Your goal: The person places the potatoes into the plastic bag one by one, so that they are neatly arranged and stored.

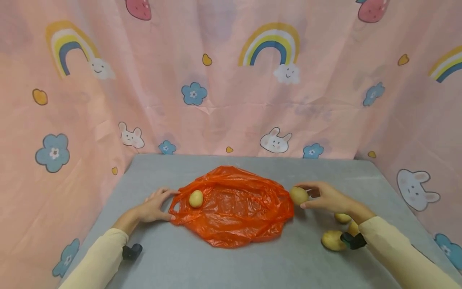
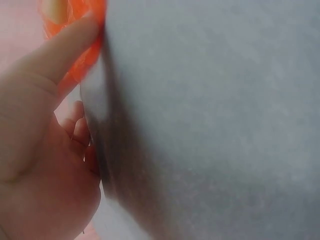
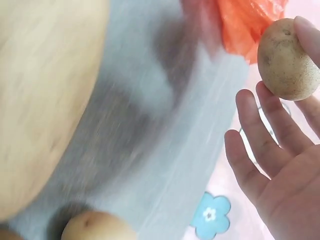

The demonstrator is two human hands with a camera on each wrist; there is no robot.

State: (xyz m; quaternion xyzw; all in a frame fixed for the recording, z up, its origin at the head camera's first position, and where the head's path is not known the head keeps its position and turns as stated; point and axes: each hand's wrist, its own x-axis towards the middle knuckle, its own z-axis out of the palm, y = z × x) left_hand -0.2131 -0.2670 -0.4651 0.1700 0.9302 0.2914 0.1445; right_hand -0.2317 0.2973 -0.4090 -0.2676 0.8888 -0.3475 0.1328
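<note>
1. In the head view, an orange plastic bag [image 1: 234, 237] lies spread at the centre on the grey bench [image 1: 231, 269], with a small potato [image 1: 196, 199] on its left part.
2. Left of centre, the left hand [image 1: 155, 206] has thumb and forefinger spread apart at the bag's left edge. The left wrist view adds the thumb against the orange plastic at upper left and the other fingers loosely bent below.
3. Right of centre, the right hand [image 1: 323, 197] pinches a second potato [image 1: 298, 196] beside the bag's right end; whether potato and bag touch is unclear.
4. The right wrist view, at upper right, shows that potato's speckled skin and the remaining fingers standing apart, hardly visible from the head.
5. At lower right of the head view sit three more potatoes [image 1: 333, 241], two partly hidden by the right arm and black wrist camera [image 1: 353, 241].
6. In the right wrist view, a large tan shape [image 3: 45, 95] fills the left side, blurred and cropped.
</note>
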